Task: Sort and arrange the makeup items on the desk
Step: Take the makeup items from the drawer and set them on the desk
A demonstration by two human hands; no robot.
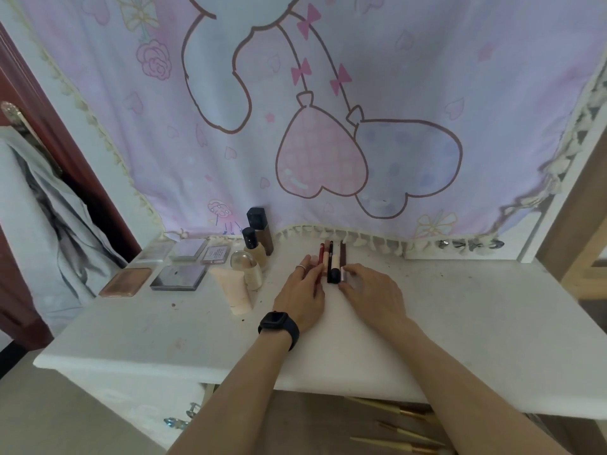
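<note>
Several slim lip and pencil sticks [332, 257] lie side by side on the white desk [460, 307], near its back edge. My left hand [302, 290], with a ring and a black watch, lies with straight fingers against the left side of the row. My right hand [371, 290] touches the right side of the row with its fingertips. Left of the row stand two foundation bottles [258, 239], a round-capped bottle [246, 269] and a lying cream tube [235, 290]. Several flat palettes [179, 277] sit in a block at the far left.
A pink and lilac cartoon cloth [312, 126] hangs behind the desk, its tassels reaching the desktop. A dark red door [49, 142] and hanging grey fabric [49, 224] are at the left. A wooden frame [584, 208] stands at the right. Gold-handled brushes [400, 418] lie below the front edge.
</note>
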